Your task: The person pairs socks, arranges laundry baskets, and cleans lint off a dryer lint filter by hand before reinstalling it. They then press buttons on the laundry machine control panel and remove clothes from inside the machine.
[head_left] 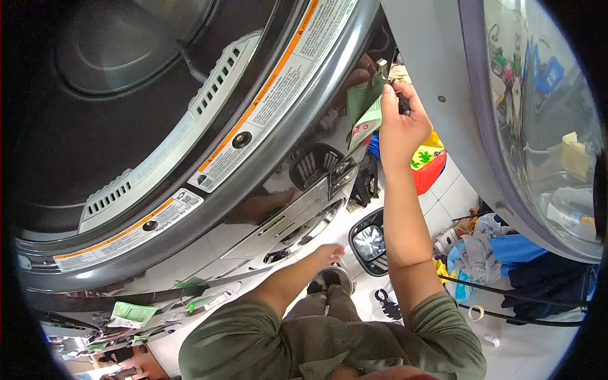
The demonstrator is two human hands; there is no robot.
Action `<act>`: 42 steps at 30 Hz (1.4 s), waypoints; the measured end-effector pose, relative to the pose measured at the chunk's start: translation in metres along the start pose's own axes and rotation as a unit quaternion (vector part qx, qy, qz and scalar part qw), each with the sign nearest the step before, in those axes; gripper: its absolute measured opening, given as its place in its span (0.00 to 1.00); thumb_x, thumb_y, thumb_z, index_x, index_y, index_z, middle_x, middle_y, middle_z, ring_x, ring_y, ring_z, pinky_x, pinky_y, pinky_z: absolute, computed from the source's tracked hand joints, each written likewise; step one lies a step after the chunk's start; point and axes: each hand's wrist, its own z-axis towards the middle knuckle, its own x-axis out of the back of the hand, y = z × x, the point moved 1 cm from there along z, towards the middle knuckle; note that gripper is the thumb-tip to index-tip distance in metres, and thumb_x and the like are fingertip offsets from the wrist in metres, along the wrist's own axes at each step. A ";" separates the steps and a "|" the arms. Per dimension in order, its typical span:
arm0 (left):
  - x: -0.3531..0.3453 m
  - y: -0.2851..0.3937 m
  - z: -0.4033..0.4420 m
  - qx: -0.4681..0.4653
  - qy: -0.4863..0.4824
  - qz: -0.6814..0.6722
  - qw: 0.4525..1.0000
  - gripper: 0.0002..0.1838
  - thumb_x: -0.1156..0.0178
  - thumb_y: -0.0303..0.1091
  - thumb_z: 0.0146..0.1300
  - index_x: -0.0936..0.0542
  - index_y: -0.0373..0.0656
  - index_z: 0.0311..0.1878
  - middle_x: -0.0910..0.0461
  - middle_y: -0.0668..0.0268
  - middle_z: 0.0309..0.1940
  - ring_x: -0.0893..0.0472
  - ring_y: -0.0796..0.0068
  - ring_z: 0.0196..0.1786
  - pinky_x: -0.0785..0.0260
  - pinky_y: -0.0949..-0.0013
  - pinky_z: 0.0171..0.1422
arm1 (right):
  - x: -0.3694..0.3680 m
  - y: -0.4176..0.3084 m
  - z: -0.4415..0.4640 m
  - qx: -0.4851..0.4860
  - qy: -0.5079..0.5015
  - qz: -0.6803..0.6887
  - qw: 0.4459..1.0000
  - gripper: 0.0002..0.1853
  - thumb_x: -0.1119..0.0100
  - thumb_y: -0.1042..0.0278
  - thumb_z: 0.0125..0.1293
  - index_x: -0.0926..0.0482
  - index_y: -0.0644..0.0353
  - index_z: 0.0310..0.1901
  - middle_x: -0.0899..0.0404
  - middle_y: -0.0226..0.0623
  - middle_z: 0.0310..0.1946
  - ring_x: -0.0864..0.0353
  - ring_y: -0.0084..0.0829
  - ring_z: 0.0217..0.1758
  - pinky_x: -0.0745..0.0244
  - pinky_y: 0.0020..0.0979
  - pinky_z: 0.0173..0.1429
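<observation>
My right hand (404,130) is raised beside the metal latch or hinge (382,65) at the rim of a dark front-loading machine (304,120). Its fingers are pinched together around something dark and small that I cannot make out. A green and white paper tag (367,121) hangs just left of these fingers. Lower down, my left hand (329,254) hovers in front of the machine's lower panel, with its fingers blurred. The open round door (437,76) with its clear window (557,126) stands to the right of my right arm.
A black basket (356,244) stands on the tiled floor. Heaped clothes (484,253) lie at the right, near a black cable or rail (494,291). A red and yellow bag (430,168) sits behind my right forearm. A tape roll (475,313) is on the floor.
</observation>
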 end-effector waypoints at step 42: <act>0.305 -0.396 -0.072 -0.005 0.200 0.325 0.924 0.16 0.46 0.42 0.56 0.24 0.41 0.41 0.22 0.66 0.33 0.26 0.77 0.29 0.38 0.74 0.27 | 0.547 -0.189 -0.850 -0.662 -0.031 -0.529 0.530 0.19 0.42 0.54 0.51 0.22 0.67 0.30 0.22 0.48 0.27 0.22 0.41 0.33 0.29 0.36 0.39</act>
